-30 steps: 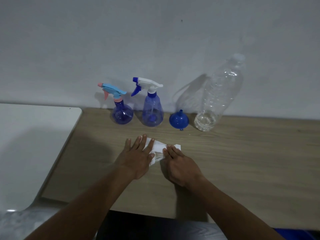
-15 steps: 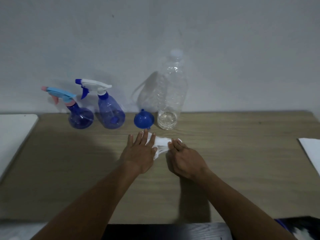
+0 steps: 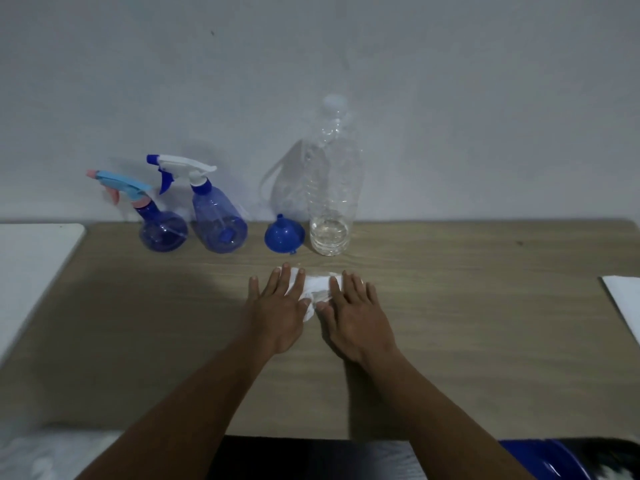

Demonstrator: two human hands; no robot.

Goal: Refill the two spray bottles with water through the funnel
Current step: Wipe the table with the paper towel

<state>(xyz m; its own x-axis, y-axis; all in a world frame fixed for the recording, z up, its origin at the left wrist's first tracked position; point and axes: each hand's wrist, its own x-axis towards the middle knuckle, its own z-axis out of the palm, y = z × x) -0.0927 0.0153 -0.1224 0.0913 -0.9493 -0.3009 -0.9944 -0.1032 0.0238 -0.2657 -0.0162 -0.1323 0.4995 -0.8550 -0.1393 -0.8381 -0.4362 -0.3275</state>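
Note:
Two blue spray bottles stand by the wall: a round one with a light-blue and pink trigger [image 3: 162, 227] and a taller one with a white trigger [image 3: 218, 221]. A blue funnel [image 3: 284, 234] lies mouth down beside them. To its right stands a tall clear water bottle [image 3: 331, 188], capped, with a little water at the bottom. My left hand [image 3: 277, 308] and my right hand [image 3: 353, 315] lie flat, fingers spread, on a crumpled white cloth [image 3: 317, 289] on the wooden table [image 3: 467, 323], in front of the funnel and the bottle.
A white surface [image 3: 31, 265] adjoins the table on the left. A white sheet [image 3: 623, 303] sticks in at the right edge. A dark blue object [image 3: 543, 459] shows below the table's near edge at the bottom right.
Both hands stayed on the cloth; my right hand went from curled fingers to flat and spread. The camera view swung right, then partly back left.

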